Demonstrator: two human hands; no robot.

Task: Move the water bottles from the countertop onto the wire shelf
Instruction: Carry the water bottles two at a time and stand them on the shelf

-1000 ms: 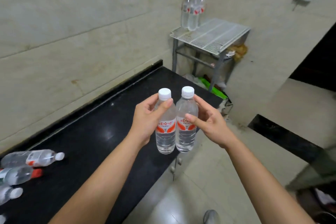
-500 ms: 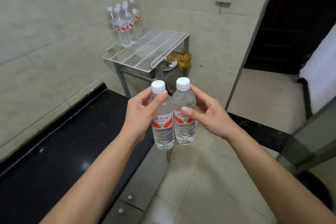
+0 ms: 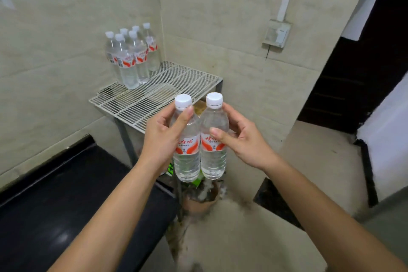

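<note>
Two clear plastic water bottles, white screw caps, red-and-white labels, up in mid-air, upright, sides touching. Left bottle (image 3: pixel 186 139) gripped in the left hand (image 3: pixel 160 139), thumb across its shoulder; right bottle (image 3: pixel 213 137) gripped in the right hand (image 3: pixel 241 142), thumb on the label. Both off the glossy black countertop (image 3: pixel 66 205), hovering just short of the near edge of the white wire-grid shelf (image 3: pixel 159 93), not on it yet. Back left corner of that shelf taken up by a tight cluster of six matching bottles (image 3: pixel 132 57) against the beige tiled wall (image 3: pixel 55 51), bare grid in front of them. Looks like mid-carry, so for the next bit: lift over the front rim, park both right beside the cluster, bases flat across several wires rather than tipping into a gap. Probably easier one at a time, or at least no bumping the standing ones, total domino risk. Let go only once steady. Grubby wall switch box (image 3: pixel 276 33) off to the right, irrelevant.
</note>
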